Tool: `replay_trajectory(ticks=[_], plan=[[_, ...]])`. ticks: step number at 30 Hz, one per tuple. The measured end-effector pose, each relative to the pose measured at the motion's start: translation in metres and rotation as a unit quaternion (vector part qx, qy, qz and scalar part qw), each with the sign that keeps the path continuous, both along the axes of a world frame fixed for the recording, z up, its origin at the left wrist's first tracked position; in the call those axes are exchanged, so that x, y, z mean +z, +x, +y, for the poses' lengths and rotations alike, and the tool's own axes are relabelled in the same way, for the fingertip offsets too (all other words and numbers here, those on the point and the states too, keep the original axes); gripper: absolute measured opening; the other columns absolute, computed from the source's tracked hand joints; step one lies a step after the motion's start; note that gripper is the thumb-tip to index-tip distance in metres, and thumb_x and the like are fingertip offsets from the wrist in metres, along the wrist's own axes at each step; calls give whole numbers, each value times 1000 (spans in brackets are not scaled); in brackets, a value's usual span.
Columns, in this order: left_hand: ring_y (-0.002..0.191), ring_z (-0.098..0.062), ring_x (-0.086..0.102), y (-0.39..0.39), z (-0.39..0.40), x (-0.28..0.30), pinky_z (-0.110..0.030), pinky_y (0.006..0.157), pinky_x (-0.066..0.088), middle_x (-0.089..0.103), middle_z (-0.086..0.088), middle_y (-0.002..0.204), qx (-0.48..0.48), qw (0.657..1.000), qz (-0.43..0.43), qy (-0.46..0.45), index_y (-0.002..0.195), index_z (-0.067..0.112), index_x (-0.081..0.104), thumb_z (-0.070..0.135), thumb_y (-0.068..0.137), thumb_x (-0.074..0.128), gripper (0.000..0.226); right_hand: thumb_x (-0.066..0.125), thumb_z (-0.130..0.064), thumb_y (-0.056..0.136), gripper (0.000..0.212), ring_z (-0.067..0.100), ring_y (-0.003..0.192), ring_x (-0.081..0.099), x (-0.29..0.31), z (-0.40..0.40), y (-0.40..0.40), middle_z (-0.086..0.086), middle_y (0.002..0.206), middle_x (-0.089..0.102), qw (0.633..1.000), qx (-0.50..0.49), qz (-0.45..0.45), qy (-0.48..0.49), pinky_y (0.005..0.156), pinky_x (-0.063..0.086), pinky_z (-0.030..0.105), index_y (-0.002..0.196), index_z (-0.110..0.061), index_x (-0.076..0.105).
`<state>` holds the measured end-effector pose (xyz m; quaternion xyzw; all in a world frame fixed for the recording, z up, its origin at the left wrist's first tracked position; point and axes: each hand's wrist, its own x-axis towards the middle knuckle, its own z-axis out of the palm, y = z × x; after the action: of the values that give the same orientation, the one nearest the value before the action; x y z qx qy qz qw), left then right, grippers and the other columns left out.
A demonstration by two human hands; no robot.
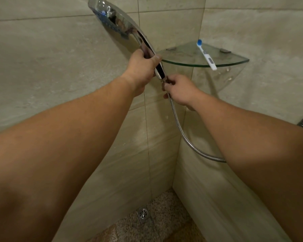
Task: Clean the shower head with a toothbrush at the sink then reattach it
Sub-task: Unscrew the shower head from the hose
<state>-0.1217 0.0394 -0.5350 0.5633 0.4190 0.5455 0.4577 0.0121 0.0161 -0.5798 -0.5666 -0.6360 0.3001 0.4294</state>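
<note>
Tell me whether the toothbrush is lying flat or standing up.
Lying flat. The toothbrush rests on the glass corner shelf, blue bristle end toward the wall, handle end sticking out past the shelf's front edge.

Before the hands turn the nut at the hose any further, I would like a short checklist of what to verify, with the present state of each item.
1. Left hand grips the shower head by its handle: ok.
2. Right hand pinches the nut where the hose meets the handle: ok.
3. Nut tight or loose: cannot tell, the fingers cover it.
4. Hose hangs free in a loop, without a kink in the part that shows: ok.
5. Toothbrush ready: ok, it lies on the glass corner shelf, but its handle end juts over the front edge.
6. Sink in reach: cannot tell, none shows.
</note>
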Motion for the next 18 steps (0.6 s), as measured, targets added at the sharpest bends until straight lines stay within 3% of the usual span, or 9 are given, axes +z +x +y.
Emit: replay_trajectory(ticks=[3,9,12,16,18], plan=[[99,-28,67,0,0,-1,-42,86,60,65,-19,111,-8,1000,3,1,110,6,54,8,101,60,11,68,-10,89,13,20,68,63,-2,2,3,-1,75,58,1000,-29,-10,-1,67,58,34,97,-15,59],[94,-25,66,6,-4,-3,-31,72,60,62,-17,105,-18,1000,-12,7,111,4,53,6,101,59,11,78,-8,78,40,27,72,65,0,0,3,5,82,60,997,-66,-36,14,62,59,38,75,-24,41],[95,-25,66,4,-5,-2,-33,74,61,62,-17,106,-18,1000,-7,7,112,4,53,7,101,59,13,77,-6,78,36,25,71,64,-1,0,2,5,84,61,999,-49,-16,4,63,58,37,85,-22,46],[99,-26,68,0,-3,-1,-39,85,62,65,-14,106,-11,1000,-7,11,112,6,54,7,101,60,13,64,-7,89,41,19,74,63,2,-5,1,5,97,61,999,8,36,-30,61,53,24,128,-10,51],[103,-29,69,-1,-2,-1,-40,87,62,66,-14,106,-5,1000,-3,9,111,7,55,7,101,60,12,55,-9,96,31,20,77,63,3,-6,0,5,98,60,999,14,21,-26,62,51,23,126,-7,56]])
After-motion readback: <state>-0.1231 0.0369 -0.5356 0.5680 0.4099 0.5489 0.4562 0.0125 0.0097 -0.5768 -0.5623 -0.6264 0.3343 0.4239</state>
